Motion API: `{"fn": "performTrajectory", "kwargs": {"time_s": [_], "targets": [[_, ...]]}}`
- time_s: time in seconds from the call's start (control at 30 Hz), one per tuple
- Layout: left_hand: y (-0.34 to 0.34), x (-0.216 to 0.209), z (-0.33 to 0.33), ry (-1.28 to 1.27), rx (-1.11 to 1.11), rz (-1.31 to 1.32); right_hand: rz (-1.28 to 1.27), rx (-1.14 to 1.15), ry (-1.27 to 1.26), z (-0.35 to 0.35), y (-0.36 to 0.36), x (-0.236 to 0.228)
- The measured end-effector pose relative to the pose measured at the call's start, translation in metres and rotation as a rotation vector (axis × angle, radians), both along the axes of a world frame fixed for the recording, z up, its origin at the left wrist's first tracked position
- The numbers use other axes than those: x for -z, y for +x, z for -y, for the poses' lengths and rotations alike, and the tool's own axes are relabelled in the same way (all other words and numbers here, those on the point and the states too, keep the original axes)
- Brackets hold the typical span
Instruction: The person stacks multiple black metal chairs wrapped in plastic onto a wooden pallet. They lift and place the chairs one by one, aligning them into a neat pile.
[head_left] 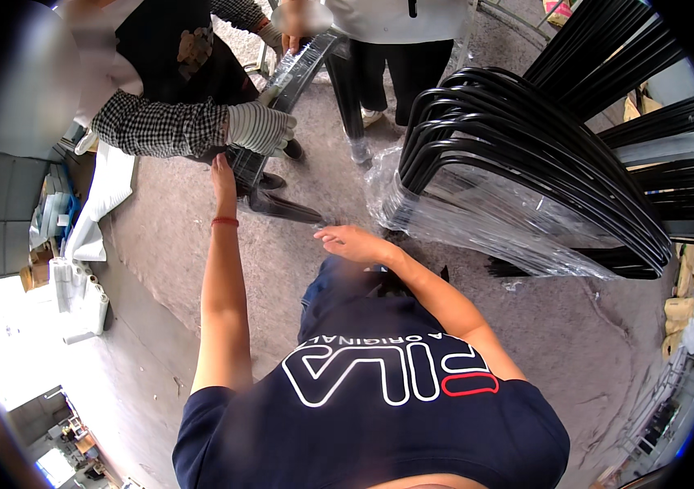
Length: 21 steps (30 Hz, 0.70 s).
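Over grey concrete floor (298, 261), left hand (223, 178) touches one wrapped black frame (282, 90); right hand (352, 243) hovers, grip apart.

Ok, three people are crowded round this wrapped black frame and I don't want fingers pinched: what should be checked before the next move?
1. Left hand on the plastic-wrapped black frame: ok, it touches the frame's lower end.
2. Left grip closed: cannot tell, the fingers are hidden.
3. Right hand free: ok, open, holding nothing, hovering above the floor.
4. Co-worker's gloved hand on the frame: ok, right beside the left hand.
5. Second co-worker's hand at the top end: ok.
6. Stack of wrapped black frames apart from both hands: ok.
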<state>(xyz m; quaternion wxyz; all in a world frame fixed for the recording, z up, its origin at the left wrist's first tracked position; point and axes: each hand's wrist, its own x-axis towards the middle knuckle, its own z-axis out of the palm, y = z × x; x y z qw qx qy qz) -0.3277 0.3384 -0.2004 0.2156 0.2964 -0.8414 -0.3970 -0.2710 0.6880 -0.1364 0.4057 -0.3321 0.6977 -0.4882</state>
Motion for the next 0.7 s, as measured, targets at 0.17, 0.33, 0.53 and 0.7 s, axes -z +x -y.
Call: {"fn": "performTrajectory", "kwargs": {"time_s": [0.17, 0.33, 0.53, 0.7], "targets": [[0.003, 0.018, 0.038, -0.266, -0.029, 0.116, 0.023, 0.02, -0.104, 0.006, 0.006, 0.017], [-0.001, -0.02, 0.009, -0.436, 0.069, 0.255, 0.2, 0.076, -0.114, 0.039, 0.0, 0.053], [0.016, 0.007, 0.042, -0.845, 0.19, 0.304, 0.788, 0.372, 0.055, 0.119, -0.001, 0.065], [0.016, -0.025, 0.038, -0.532, 0.358, 0.217, 1.63, 0.824, -0.102, 0.186, -0.018, 0.124]]}}
